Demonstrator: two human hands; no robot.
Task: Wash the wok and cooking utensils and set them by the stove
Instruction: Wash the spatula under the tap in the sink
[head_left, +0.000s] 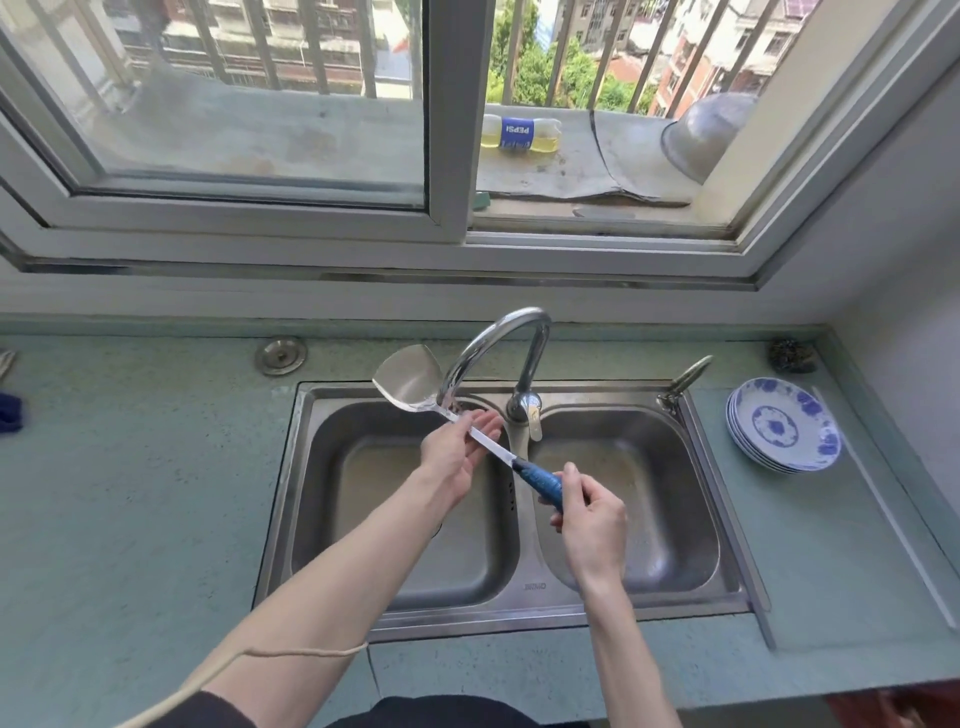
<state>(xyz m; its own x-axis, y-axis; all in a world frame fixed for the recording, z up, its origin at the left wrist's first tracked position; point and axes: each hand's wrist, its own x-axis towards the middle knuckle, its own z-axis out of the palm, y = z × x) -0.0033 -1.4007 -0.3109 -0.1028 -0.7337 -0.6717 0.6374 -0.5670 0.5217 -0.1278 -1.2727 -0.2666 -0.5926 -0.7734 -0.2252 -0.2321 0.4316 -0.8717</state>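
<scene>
A steel spatula (410, 382) with a blue handle is held over the left basin of the double sink (519, 613), its blade up beside the curved tap (488, 348). My right hand (589, 519) grips the blue handle. My left hand (457, 447) lies along the metal shaft with fingers nearly straight, touching it just under the spout. No wok is in view. I cannot tell whether water is running.
A stack of blue-and-white plates (784, 426) sits on the counter right of the sink. A steel scourer (792, 356) lies in the back right corner. On the window ledge stand a Pepsi bottle (519, 135) and an upturned metal bowl (701, 135). A blue cloth (10, 413) lies far left.
</scene>
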